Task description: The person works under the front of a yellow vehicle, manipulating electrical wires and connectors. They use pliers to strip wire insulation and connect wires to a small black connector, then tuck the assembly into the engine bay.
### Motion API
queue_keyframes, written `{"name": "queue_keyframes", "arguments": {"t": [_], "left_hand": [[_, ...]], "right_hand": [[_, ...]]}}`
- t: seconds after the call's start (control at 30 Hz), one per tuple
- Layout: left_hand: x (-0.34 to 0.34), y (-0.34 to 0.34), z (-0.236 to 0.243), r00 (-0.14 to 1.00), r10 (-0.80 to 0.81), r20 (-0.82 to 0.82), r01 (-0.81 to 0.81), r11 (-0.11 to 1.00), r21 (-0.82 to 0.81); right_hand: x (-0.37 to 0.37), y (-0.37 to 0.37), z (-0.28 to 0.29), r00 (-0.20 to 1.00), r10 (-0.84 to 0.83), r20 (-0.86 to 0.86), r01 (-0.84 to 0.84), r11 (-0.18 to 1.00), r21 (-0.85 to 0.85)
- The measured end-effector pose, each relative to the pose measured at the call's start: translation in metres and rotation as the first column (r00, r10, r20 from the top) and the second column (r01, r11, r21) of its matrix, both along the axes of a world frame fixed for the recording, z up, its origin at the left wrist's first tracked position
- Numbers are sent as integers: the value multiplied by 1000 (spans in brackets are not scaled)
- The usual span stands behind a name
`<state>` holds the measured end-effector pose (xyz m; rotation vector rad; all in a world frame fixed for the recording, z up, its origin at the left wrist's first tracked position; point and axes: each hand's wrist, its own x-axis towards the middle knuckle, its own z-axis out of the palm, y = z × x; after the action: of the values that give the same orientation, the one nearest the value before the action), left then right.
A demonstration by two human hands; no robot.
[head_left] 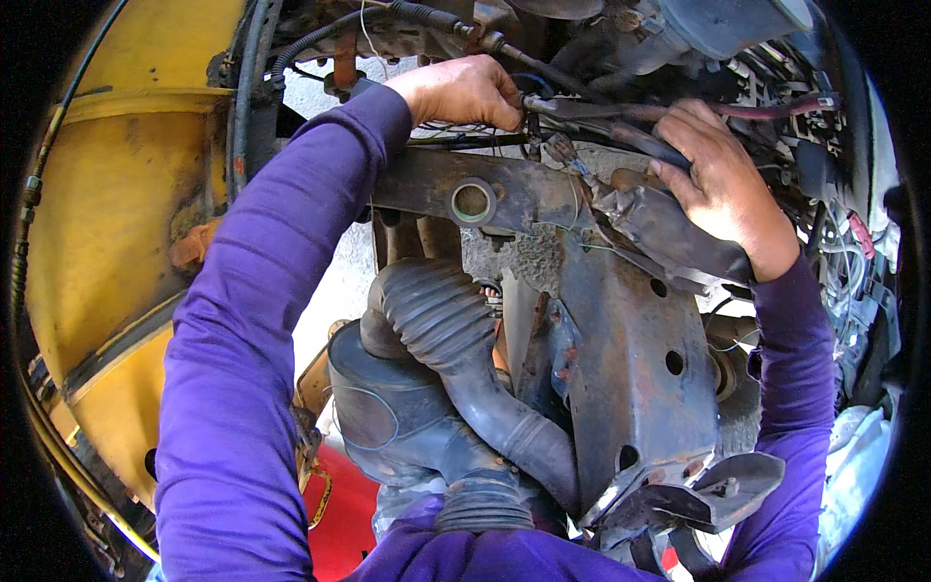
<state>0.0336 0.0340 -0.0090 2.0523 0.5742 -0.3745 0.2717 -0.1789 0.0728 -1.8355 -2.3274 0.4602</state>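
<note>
My left hand (467,94) is closed at the top middle, its thumb and fingers pinched at the left end of a dark cable bundle (592,113). What lies inside the pinch is mostly hidden by the knuckles. To the right, my right hand (722,179) curls round a thick black cable (635,139) of the same bundle, thumb below and fingers over it. A dull red cable (776,110) runs from the bundle past the right fingers and ends at the right. Below the hands, loose thin wires with frayed ends (562,150) hang by a rusty metal crossbar (524,189).
A ribbed black air duct (436,310) joins a round dark canister (373,398) below. A holed metal frame rail (630,339) stands right of it. Yellow body panels (126,194) fill the left. Tangled wiring (853,262) lines the right, and something red (344,495) lies low down.
</note>
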Motion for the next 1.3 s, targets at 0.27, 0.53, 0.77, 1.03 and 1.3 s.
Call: {"name": "queue_keyframes", "arguments": {"t": [0.27, 0.53, 0.77, 1.03, 1.3], "left_hand": [[-4, -1, -7, 967, -192, 169, 174, 978, 114], [-5, -12, -7, 945, -296, 141, 168, 806, 568], [-6, -16, -12, 977, -164, 139, 101, 920, 378], [-11, -9, -2, 977, -149, 151, 119, 974, 193], [-20, -14, -3, 950, -211, 229, 116, 921, 371]], "right_hand": [[0, 0, -4, 995, -65, -73, 59, 995, -78], [1, -4, -13, 987, -110, -120, 104, 993, -49], [0, -2, -11, 990, -108, -89, 100, 991, -91], [5, -3, -25, 988, -121, -98, 117, 992, -45], [6, -2, -29, 984, -134, -117, 129, 990, -55]]}}
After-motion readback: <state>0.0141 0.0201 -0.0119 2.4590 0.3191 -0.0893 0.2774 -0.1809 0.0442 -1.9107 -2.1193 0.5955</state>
